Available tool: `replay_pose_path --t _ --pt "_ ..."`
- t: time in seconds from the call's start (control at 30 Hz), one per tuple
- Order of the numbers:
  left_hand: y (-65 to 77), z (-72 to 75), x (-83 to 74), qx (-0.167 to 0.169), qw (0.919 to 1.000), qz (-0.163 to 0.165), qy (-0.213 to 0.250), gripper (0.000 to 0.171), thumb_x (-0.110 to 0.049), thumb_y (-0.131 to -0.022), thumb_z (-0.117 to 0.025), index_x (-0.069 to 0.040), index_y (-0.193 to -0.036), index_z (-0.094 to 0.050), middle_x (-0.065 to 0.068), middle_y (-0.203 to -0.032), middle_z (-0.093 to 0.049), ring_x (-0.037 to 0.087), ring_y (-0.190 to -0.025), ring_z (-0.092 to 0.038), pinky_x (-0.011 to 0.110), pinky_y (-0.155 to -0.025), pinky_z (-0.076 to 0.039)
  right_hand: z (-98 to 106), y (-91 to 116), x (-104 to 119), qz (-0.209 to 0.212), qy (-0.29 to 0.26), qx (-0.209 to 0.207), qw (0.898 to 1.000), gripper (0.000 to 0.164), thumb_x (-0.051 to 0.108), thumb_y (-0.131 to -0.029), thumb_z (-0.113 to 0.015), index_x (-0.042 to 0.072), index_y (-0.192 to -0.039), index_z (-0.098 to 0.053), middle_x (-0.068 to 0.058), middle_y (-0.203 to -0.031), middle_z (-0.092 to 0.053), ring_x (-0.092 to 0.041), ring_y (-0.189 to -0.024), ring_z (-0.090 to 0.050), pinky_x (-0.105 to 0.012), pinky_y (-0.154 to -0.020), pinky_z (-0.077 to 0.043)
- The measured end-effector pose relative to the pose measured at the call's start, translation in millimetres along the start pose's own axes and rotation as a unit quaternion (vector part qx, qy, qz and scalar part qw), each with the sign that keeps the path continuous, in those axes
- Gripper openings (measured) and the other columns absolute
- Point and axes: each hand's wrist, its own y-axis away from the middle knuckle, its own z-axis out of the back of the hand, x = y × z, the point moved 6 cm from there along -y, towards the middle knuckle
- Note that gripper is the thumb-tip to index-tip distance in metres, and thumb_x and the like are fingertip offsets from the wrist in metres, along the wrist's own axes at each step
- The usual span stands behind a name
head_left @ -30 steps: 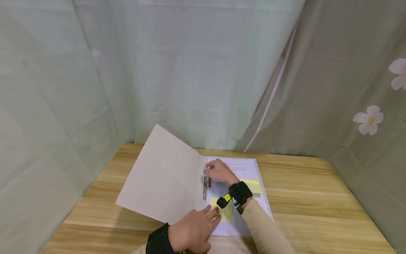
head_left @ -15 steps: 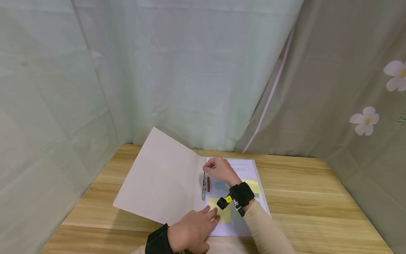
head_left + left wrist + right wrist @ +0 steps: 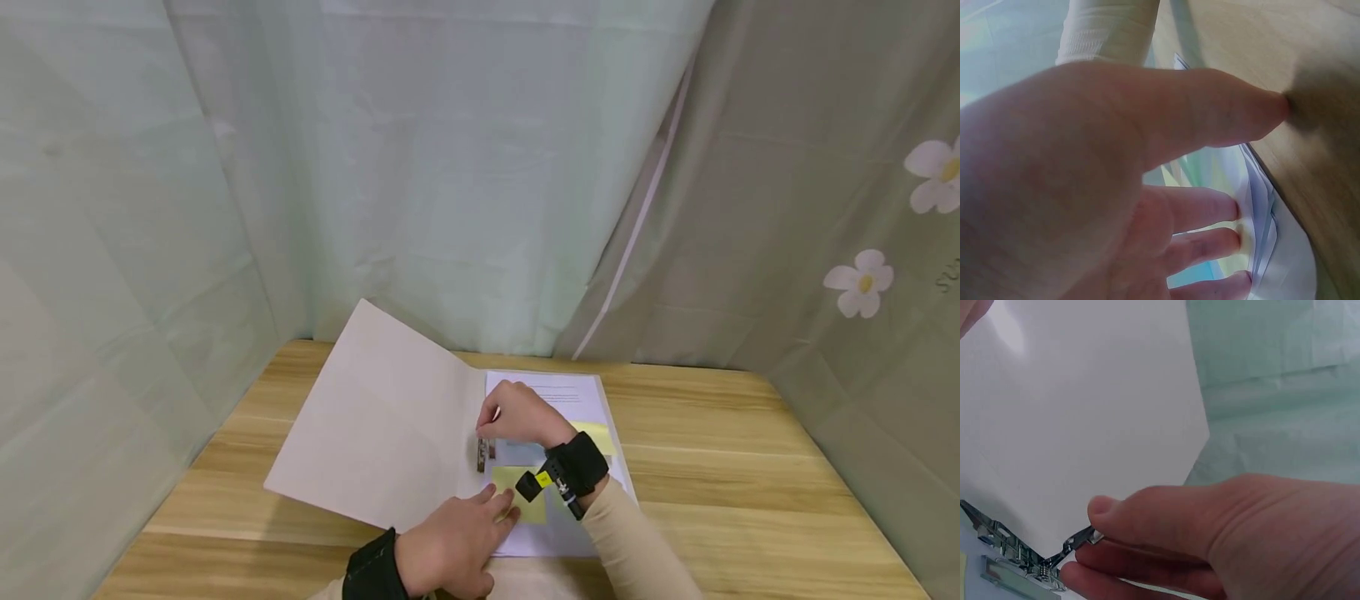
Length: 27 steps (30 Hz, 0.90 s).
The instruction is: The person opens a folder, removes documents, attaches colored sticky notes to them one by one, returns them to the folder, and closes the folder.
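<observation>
A white folder [image 3: 382, 425] lies open, its cover raised at the left and printed sheets [image 3: 555, 542] on the right side. Along the spine runs a metal lever clip [image 3: 482, 457]. My right hand [image 3: 517, 412] is over the clip; in the right wrist view its thumb and fingers pinch the clip's lever [image 3: 1075, 540], which stands tilted up from the base [image 3: 1007, 544]. With fingers spread, my left hand [image 3: 457, 542] rests on the sheets, its fingertips at a yellow sticky note [image 3: 534, 510]. In the left wrist view its thumb extends past the papers' edge over the table.
Another yellow sticky note [image 3: 600, 437] and a bluish one [image 3: 521, 454] are on the top sheet. The wooden table [image 3: 750, 483] extends to both sides. Curtains [image 3: 465, 183] close off the back and sides, printed with flowers at the right.
My right hand has moved from the far end of the clip toward its middle, nearer me, the wrist bending. The left hand has stayed in place.
</observation>
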Motion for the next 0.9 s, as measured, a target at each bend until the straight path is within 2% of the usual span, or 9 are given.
replay_pose_path --t 0.23,0.47,0.6,0.7,0.9 --pt "0.1 0.2 0.4 -0.004 0.9999 0.000 -0.010 0.077 -0.049 -0.094 -0.083 -0.027 -0.164 -0.058 -0.007 -0.178 -0.047 0.020 -0.161 -0.054 0.039 -0.102 -0.066 -2.2 2.2 3.2 0.012 0.002 0.021 1.000 0.006 0.007 -0.099 -0.084 0.004 -0.096 -0.088 -0.003 -0.091 -0.083 -0.008 -0.077 -0.068 -0.024 -0.071 -0.052" --pt "0.3 2.4 5.1 0.016 0.9992 -0.012 0.035 0.076 -0.045 -0.096 -0.082 -0.025 -0.166 -0.057 -0.005 -0.180 -0.046 0.022 -0.164 -0.051 0.042 -0.109 -0.064 -5.1 1.5 2.8 0.037 0.003 0.042 0.998 0.012 0.010 -0.103 -0.080 0.001 -0.099 -0.087 -0.017 -0.095 -0.085 -0.006 -0.073 -0.061 -0.021 -0.068 -0.048" --pt "1.4 3.7 5.6 0.017 0.9990 -0.011 0.040 0.077 -0.044 -0.096 -0.083 -0.025 -0.166 -0.057 -0.005 -0.180 -0.046 0.022 -0.165 -0.050 0.041 -0.110 -0.064 -8.3 -0.5 0.4 0.024 -0.010 0.054 0.998 0.011 0.009 -0.103 -0.081 0.001 -0.098 -0.086 -0.020 -0.095 -0.084 -0.008 -0.069 -0.060 -0.021 -0.065 -0.049" --pt "1.4 4.0 4.7 0.016 0.9992 -0.008 0.035 0.077 -0.046 -0.096 -0.083 -0.025 -0.165 -0.057 -0.005 -0.180 -0.046 0.022 -0.165 -0.050 0.042 -0.109 -0.064 -10.2 -2.4 -1.2 0.013 -0.016 0.059 0.998 0.008 0.009 -0.102 -0.082 0.002 -0.099 -0.087 -0.017 -0.094 -0.083 -0.009 -0.070 -0.061 -0.021 -0.066 -0.050" --pt "1.9 2.6 3.4 0.012 0.9996 0.000 0.027 0.079 -0.046 -0.094 -0.085 -0.026 -0.165 -0.058 -0.007 -0.179 -0.047 0.021 -0.164 -0.051 0.042 -0.108 -0.064 -13.9 -3.6 -5.0 0.004 -0.003 0.062 0.998 0.003 0.010 -0.099 -0.085 0.008 -0.096 -0.086 -0.001 -0.086 -0.080 -0.009 -0.075 -0.060 -0.023 -0.070 -0.047"
